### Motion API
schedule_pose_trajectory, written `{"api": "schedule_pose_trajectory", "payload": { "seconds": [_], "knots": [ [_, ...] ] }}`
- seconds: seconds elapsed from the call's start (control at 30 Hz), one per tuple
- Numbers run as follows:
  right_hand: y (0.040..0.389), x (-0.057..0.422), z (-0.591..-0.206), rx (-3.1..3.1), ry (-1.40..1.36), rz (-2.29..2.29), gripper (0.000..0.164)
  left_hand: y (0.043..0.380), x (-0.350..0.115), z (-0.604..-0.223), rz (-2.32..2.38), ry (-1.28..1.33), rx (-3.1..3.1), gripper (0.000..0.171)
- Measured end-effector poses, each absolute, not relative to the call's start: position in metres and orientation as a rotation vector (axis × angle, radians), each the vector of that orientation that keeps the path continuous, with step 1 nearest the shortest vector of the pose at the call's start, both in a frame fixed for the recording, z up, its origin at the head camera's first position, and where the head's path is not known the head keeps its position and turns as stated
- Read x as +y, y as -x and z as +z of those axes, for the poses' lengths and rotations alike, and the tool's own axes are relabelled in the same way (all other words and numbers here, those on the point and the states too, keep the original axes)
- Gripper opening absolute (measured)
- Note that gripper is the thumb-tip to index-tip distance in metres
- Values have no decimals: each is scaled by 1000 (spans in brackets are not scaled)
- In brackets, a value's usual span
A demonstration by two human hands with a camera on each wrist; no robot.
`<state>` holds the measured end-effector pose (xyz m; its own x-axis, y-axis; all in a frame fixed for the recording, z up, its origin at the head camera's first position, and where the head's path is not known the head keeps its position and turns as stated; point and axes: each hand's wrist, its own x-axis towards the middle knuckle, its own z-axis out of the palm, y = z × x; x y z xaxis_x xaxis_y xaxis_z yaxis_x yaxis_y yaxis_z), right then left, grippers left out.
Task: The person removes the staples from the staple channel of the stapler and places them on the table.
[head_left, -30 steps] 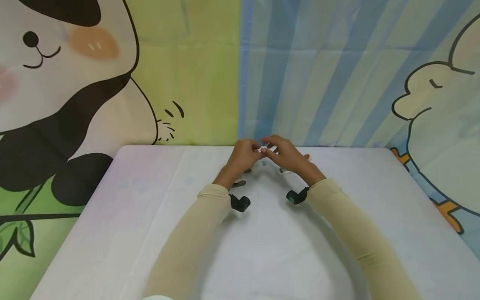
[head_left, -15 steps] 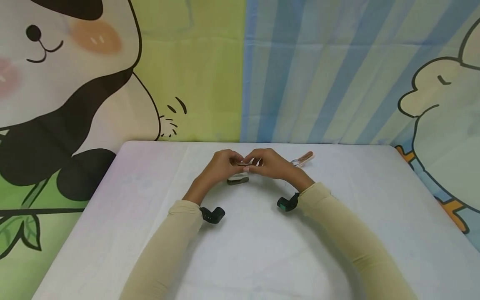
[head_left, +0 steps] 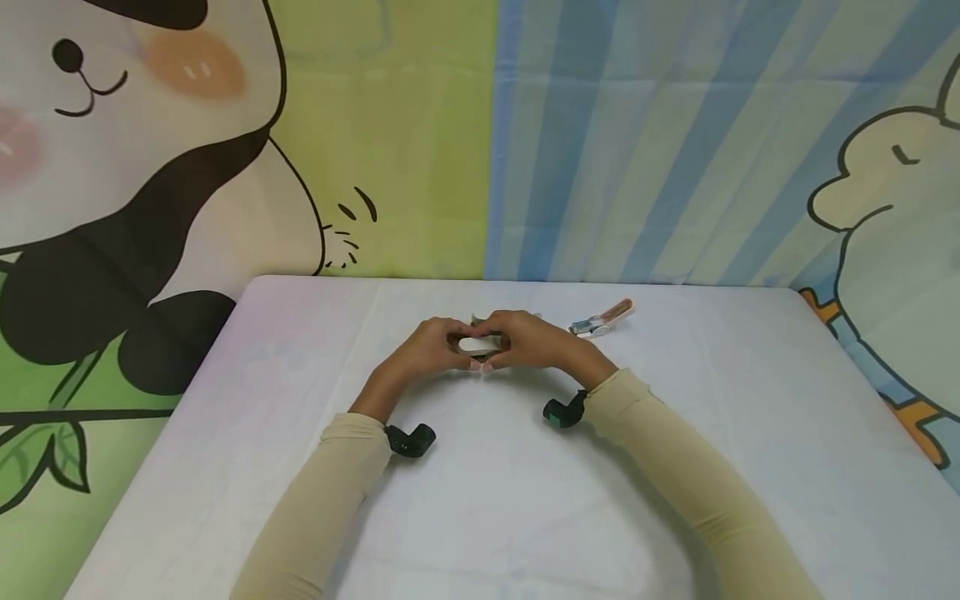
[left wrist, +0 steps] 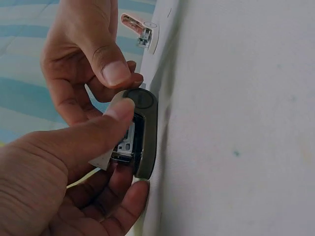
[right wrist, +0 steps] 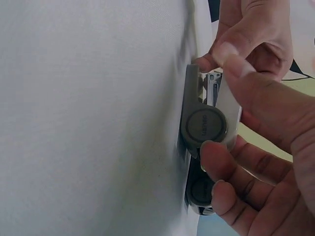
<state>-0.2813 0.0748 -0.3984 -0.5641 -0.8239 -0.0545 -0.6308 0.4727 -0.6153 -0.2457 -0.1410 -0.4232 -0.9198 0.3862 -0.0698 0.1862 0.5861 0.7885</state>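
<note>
A grey stapler (right wrist: 189, 98) with a pale handle stands on the table between my hands, its metal staple channel showing. My left hand (head_left: 431, 348) grips one end; in the left wrist view its thumb (left wrist: 118, 115) lies on the stapler and the fingers curl beneath. My right hand (head_left: 525, 340) holds the stapler from the other side, thumb along the handle and fingertips at the round pivot. Both thumb tips come close together in the right wrist view. From the head, mostly the pale handle (head_left: 478, 345) shows, the rest covered by fingers.
Behind the grey stapler is a second dark stapler (right wrist: 200, 189), partly hidden. An orange-pink stapler (head_left: 603, 318) lies spread on the white table (head_left: 480, 500) to the right. A printed cloth backdrop (head_left: 420, 142) rises at the table's far edge.
Both hands have come down and nearer from the far edge, then onto the grey stapler. The right arm has shifted left, uncovering the orange-pink stapler.
</note>
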Motion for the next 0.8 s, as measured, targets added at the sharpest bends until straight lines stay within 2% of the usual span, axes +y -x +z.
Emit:
{"api": "schedule_pose_trajectory", "payload": {
  "seconds": [0.13,0.43,0.8],
  "knots": [
    [283,75,-400,2420,1220,-737,44,248,-137,-424,1176,-473,2610,49],
    [283,76,-401,2413,1218,-714,26,248,-137,-431,1139,-469,2649,13],
    [275,79,-403,2438,1289,-669,25,242,-134,-435,1162,-536,2651,14]
  ]
}}
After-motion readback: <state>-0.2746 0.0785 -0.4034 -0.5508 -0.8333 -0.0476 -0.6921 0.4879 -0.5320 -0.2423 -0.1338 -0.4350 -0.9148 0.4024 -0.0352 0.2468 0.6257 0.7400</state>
